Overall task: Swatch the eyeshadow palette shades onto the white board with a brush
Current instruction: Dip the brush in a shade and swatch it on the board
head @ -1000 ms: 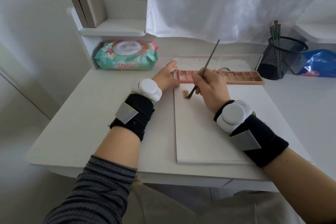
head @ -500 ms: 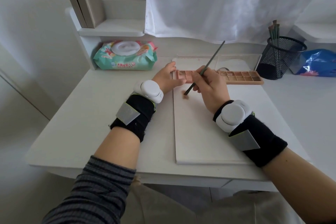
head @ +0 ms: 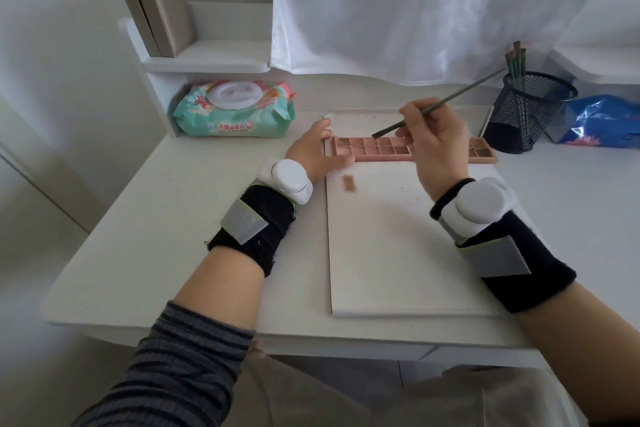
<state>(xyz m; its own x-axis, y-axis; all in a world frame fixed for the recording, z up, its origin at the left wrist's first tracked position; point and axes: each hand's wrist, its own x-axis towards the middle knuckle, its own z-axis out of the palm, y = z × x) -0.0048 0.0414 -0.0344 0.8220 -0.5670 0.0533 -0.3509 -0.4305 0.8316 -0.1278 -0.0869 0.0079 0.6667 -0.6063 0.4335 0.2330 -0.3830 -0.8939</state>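
Reading "80" on wipes pack beside palette

The right hand covers the middle of the eyeshadow palette, so the pans there are hidden. The brush tip is too blurred to tell whether it touches a pan. The picture's right edge cuts off the blue bag on the counter.

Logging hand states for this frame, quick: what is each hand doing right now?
Left hand: open, fingers resting on the left end of the palette.
Right hand: closed, pinching the brush, tip above the palette.
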